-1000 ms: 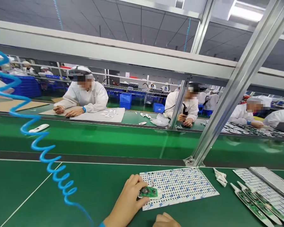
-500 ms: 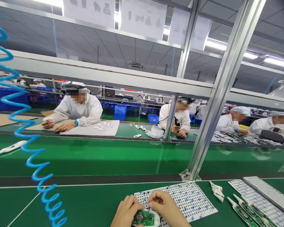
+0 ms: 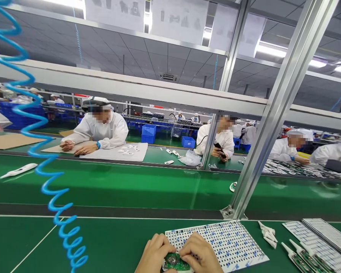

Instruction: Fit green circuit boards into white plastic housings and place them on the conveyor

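**Two hands work on a small green board**

Both hands are low down at the bottom edge of the view, close together on the green table (image 3: 108, 242). The left hand (image 3: 155, 254) is curled around the left end of a small green board (image 3: 173, 261) that sits in a white shell. It looks like the left hand holds the board in place. The right hand (image 3: 200, 256) lies over the right end of the board, with its fingers bent down onto it. I cannot tell if the right hand pinches something tiny or just presses, because the fingers hide that spot.

The step in hand seems to be fixing or pressing a small part onto the board. The next move calls for a steady hold with the left hand and a soft, careful touch with the right, as the part is very small.

The board is right between the two hands and touches both. It lies on the near edge of a white sheet with blue dots (image 3: 224, 242). To the right of the sheet lie some little white tips (image 3: 268, 235), and further right a row of long white parts (image 3: 301, 256).

Across a green belt (image 3: 130, 185), other people in white coats sit at their own table.
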The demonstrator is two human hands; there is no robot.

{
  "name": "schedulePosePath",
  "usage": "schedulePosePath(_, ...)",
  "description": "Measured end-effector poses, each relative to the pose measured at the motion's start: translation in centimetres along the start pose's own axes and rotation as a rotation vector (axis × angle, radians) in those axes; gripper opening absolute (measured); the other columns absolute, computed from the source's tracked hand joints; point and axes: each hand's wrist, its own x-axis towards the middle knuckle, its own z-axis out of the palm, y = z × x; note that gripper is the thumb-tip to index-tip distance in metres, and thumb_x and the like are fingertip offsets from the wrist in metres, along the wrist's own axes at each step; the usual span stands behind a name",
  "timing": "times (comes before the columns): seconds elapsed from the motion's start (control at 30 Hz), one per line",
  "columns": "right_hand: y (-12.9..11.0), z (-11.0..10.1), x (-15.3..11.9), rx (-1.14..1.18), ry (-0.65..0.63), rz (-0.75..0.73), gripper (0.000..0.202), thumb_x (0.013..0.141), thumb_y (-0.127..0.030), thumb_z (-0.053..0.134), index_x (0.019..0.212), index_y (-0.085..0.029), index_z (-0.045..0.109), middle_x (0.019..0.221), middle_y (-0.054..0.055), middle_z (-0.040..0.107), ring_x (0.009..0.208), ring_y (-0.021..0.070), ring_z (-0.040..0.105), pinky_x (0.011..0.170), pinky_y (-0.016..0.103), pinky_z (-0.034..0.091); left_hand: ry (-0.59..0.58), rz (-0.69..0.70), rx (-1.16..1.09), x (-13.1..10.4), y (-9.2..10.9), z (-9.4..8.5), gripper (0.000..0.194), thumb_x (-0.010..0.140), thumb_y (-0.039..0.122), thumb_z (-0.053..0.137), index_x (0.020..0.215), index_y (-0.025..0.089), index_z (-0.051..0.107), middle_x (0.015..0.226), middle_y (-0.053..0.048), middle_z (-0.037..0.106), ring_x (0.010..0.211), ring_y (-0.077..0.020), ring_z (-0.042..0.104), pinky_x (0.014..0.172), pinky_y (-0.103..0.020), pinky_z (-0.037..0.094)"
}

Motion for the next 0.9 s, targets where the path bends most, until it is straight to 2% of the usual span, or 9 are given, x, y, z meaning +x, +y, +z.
schedulePosePath(0.07, 0.0, -0.3, -0.6, -0.114, -0.004, -0.110, 0.017, 0.091, -0.016, 0.053, 0.090, -0.023, 0.069, 0.082, 0.005, 0.070, 0.078, 0.0219, 0.059, 0.071, 0.032, 0.042, -0.017, -0.006, -0.008, -0.1, 0.3, -0.2, 0.029, 0.068, 0.012, 0.065, 0.094, 0.026, 0.063, 0.104, -0.001, 0.056, 0.103, -0.0237, 0.047, 0.091, -0.034, 0.038)
schedulePosePath(0.17, -0.1, -0.3, -1.3, -0.219, 0.027, -0.178, 0.018, 0.096, -0.020, 0.049, 0.094, -0.022, 0.067, 0.084, 0.006, 0.070, 0.077, 0.0218, 0.058, 0.067, 0.032, 0.042, 0.022, 0.013, -0.026, -0.2, 0.6, -0.4, 0.028, 0.069, 0.013, 0.066, 0.095, 0.025, 0.064, 0.105, -0.002, 0.056, 0.104, -0.0235, 0.048, 0.093, -0.035, 0.038)
schedulePosePath(0.43, -1.1, 0.3, -1.9, -0.347, 0.079, -0.179, 0.025, 0.101, -0.030, 0.042, 0.091, -0.022, 0.064, 0.082, 0.005, 0.068, 0.073, 0.0211, 0.057, 0.058, 0.033, 0.042, -0.022, -0.014, -0.071, -0.2, 0.7, -0.6, 0.027, 0.070, 0.014, 0.064, 0.095, 0.025, 0.064, 0.106, -0.003, 0.056, 0.105, -0.0251, 0.048, 0.094, -0.037, 0.038)
schedulePosePath(0.57, -1.4, 0.2, -2.2, -0.399, 0.183, -0.301, 0.020, 0.100, -0.026, 0.044, 0.093, -0.020, 0.062, 0.081, 0.004, 0.066, 0.072, 0.0187, 0.056, 0.057, 0.030, 0.043, 0.034, -0.020, -0.082, -0.5, 0.8, -0.4, 0.024, 0.072, 0.014, 0.063, 0.094, 0.024, 0.064, 0.102, -0.002, 0.055, 0.101, -0.0235, 0.048, 0.090, -0.035, 0.040)
schedulePosePath(0.8, -1.2, 0.4, -2.7, -0.519, 0.180, -0.353, 0.006, 0.095, -0.021, 0.056, 0.097, -0.018, 0.061, 0.084, 0.004, 0.067, 0.072, 0.0189, 0.057, 0.059, 0.031, 0.048, 0.061, -0.004, -0.064, -0.7, 1.1, -0.2, 0.026, 0.072, 0.012, 0.061, 0.096, 0.023, 0.064, 0.101, -0.002, 0.055, 0.101, -0.0232, 0.049, 0.088, -0.035, 0.039)
schedulePosePath(0.9, -1.4, 0.4, -2.7, -0.567, 0.196, -0.376, 0.007, 0.096, -0.018, 0.053, 0.096, -0.016, 0.060, 0.082, 0.004, 0.066, 0.071, 0.0188, 0.057, 0.059, 0.031, 0.047, 0.065, -0.008, -0.048, -0.6, 1.2, -0.2, 0.025, 0.072, 0.012, 0.060, 0.095, 0.023, 0.064, 0.101, -0.002, 0.054, 0.100, -0.0233, 0.049, 0.087, -0.036, 0.040)
